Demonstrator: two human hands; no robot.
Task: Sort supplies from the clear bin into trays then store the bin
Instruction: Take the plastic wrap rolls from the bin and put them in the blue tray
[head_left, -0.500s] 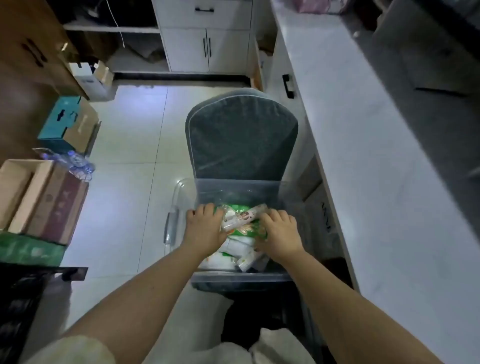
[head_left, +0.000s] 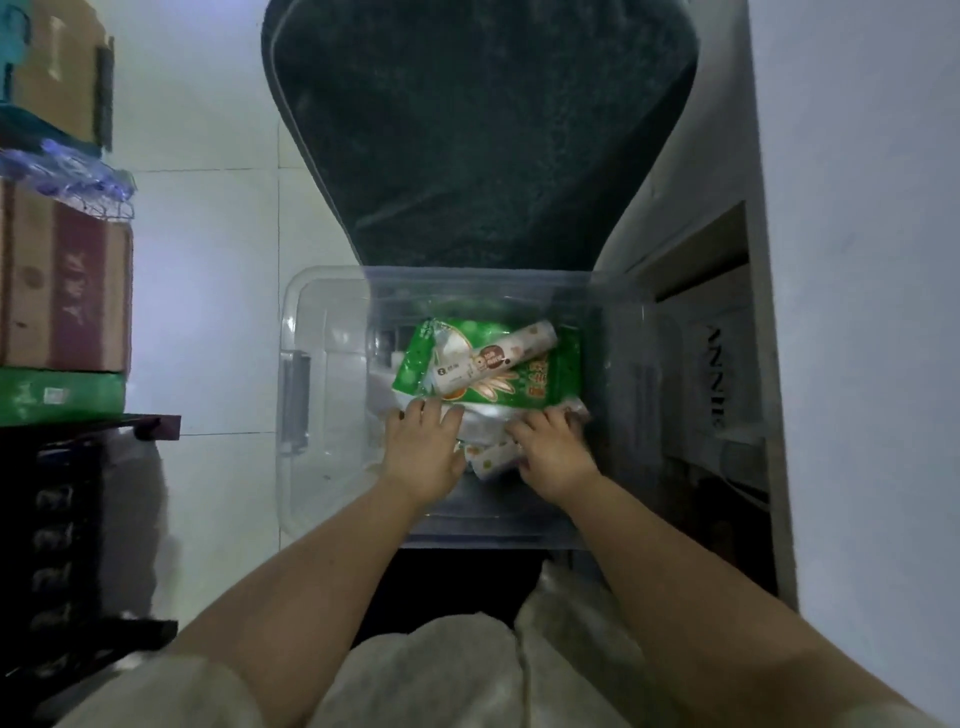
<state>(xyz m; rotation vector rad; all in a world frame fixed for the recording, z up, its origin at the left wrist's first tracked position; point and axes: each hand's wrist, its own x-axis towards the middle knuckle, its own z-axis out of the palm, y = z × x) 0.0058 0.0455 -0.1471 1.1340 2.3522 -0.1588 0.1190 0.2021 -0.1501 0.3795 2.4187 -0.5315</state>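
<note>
Left hand (head_left: 423, 452) drew back, flat; right hand (head_left: 553, 452) too, grip unclear; green packet (head_left: 563, 364) beyond.

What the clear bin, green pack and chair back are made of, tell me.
Clear bin: glossy transparent plastic, it seems; floor shows through its walls.
Green pack: thin shiny plastic film, crinkled, with glints.
Chair back: dark matte fabric, perhaps velvety; fine nap, pale piped edge.

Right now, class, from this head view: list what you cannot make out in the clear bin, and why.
Head view, supplies beneath the left grip and right grip: covered by them.
Head view, whether the right grip holds the small roll: fingers curl out of sight.
Head view, print on the long roll: blurred.
Head view, cardboard box: cut by the left edge.
</note>
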